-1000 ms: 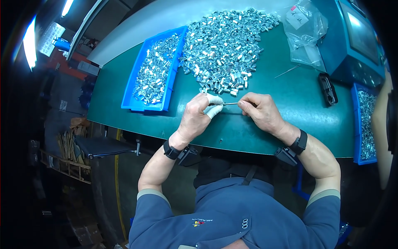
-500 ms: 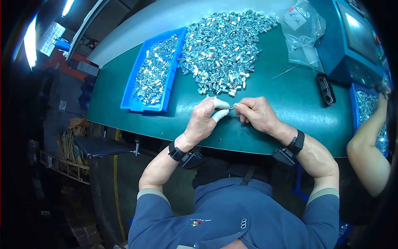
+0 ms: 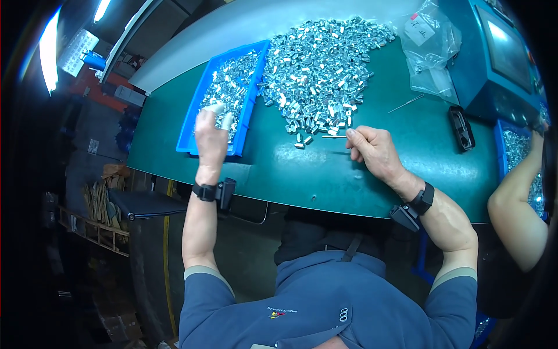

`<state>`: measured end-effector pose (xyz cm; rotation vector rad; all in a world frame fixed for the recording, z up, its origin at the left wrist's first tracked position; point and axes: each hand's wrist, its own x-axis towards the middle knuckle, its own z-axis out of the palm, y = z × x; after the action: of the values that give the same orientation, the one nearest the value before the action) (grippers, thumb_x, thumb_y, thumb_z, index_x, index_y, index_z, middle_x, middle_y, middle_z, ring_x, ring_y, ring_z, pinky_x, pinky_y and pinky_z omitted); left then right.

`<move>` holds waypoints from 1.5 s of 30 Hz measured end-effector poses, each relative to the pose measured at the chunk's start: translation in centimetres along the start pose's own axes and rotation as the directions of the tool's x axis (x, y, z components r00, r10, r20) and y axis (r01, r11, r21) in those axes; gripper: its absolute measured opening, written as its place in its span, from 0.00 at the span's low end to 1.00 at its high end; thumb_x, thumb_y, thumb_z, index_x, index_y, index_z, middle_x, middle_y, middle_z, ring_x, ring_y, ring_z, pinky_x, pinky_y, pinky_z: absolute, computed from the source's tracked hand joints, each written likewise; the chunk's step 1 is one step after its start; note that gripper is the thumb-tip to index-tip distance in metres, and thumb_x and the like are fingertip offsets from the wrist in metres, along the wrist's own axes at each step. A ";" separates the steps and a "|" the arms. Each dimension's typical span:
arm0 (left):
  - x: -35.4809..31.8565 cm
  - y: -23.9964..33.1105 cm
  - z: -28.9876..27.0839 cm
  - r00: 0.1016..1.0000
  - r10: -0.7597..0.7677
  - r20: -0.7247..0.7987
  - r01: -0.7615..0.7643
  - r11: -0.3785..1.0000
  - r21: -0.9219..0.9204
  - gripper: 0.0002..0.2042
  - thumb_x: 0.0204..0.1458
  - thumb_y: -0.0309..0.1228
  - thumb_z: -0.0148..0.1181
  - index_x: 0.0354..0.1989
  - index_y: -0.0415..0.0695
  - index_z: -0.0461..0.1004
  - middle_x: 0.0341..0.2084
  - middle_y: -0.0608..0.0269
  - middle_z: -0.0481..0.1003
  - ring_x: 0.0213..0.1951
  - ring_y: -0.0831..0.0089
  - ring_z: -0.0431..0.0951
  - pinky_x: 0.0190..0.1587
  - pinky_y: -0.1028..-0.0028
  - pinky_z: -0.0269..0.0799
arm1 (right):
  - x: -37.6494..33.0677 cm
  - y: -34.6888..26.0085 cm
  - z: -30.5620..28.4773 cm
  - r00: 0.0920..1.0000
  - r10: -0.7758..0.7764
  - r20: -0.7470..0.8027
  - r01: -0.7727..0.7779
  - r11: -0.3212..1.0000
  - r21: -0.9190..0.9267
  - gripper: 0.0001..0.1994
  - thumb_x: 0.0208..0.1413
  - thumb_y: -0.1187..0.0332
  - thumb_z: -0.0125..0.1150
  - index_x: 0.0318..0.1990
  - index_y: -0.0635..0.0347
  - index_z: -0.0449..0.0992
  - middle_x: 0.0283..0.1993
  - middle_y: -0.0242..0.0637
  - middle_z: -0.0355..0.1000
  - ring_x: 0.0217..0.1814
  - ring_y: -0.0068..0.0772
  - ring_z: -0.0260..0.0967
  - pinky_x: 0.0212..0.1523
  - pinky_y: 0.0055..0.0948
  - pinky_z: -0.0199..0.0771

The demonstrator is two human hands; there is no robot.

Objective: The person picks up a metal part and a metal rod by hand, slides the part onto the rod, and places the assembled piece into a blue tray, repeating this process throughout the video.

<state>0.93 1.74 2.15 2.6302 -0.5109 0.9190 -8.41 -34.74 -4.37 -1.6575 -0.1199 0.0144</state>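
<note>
My left hand [image 3: 211, 136] is above the near part of a blue plastic tray [image 3: 187, 131]. White covers sit on its thumb and a finger, which are spread apart with nothing visible between them. Small shiny metal pieces [image 3: 232, 81], short and block-like, lie in the tray below. Between the closed fingers of my right hand [image 3: 372, 150] is a thin metal rod [image 3: 332, 136], pointing left just over the green tabletop. A large pile of the same metal pieces [image 3: 319, 70] spreads beyond it, with a few loose ones at its near edge.
To the right lie a thin metal tool [image 3: 406, 103], an open black case [image 3: 461, 128] and a clear plastic bag [image 3: 430, 52]. A teal machine with a screen [image 3: 504, 49] stands behind. Another person's arm [image 3: 514, 203] reaches beside a second blue tray [image 3: 501, 151] at far right.
My left hand has left the spot beside my right hand and moved left over the blue tray, its fingers parting. My right hand shifted slightly; its rod is now in plain sight.
</note>
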 end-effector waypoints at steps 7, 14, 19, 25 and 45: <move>-3.3 5.6 6.4 0.956 0.075 0.284 -0.025 0.984 -0.178 0.13 0.47 0.36 0.77 0.35 0.41 0.82 0.37 0.55 0.77 0.43 0.53 0.76 0.48 0.60 0.73 | 0.2 0.3 0.1 0.999 0.016 0.035 -0.016 1.000 -0.006 0.21 0.72 0.56 0.55 0.30 0.63 0.79 0.21 0.29 0.73 0.22 0.16 0.68 0.25 0.21 0.66; -4.8 7.0 4.9 0.937 0.000 0.350 0.138 0.920 -0.367 0.11 0.52 0.23 0.71 0.43 0.41 0.80 0.38 0.59 0.79 0.39 0.63 0.79 0.43 0.68 0.76 | 0.1 0.6 0.5 1.000 0.004 0.020 -0.004 1.000 0.016 0.18 0.70 0.59 0.58 0.32 0.62 0.80 0.21 0.30 0.75 0.23 0.17 0.68 0.25 0.25 0.66; -4.5 11.4 3.5 0.915 0.134 0.380 0.108 0.828 -0.551 0.10 0.52 0.19 0.70 0.43 0.41 0.81 0.37 0.59 0.81 0.39 0.66 0.81 0.42 0.70 0.77 | -0.2 0.5 0.7 0.997 -0.059 0.042 0.059 0.998 -0.018 0.15 0.69 0.60 0.59 0.34 0.62 0.81 0.23 0.30 0.76 0.23 0.18 0.68 0.25 0.26 0.66; -4.0 12.4 3.7 0.915 0.275 0.296 -0.062 0.819 -0.570 0.11 0.50 0.20 0.71 0.42 0.41 0.81 0.36 0.58 0.82 0.41 0.59 0.81 0.43 0.65 0.77 | -0.2 0.0 0.5 0.994 -0.080 0.070 0.085 0.993 -0.078 0.14 0.68 0.61 0.60 0.35 0.62 0.81 0.23 0.31 0.77 0.23 0.19 0.69 0.25 0.27 0.67; -4.1 14.8 3.8 0.886 0.331 0.325 -0.057 0.773 -0.631 0.10 0.50 0.19 0.70 0.41 0.41 0.82 0.35 0.58 0.81 0.38 0.60 0.81 0.40 0.65 0.76 | -0.4 -0.5 0.5 0.974 0.040 0.224 -0.016 0.994 -0.109 0.19 0.72 0.58 0.57 0.31 0.61 0.81 0.21 0.29 0.74 0.22 0.17 0.68 0.24 0.23 0.66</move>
<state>-6.35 -12.01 -0.77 2.1684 -1.0197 0.1461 -8.90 -34.27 -3.98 -1.7604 -0.2745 0.2226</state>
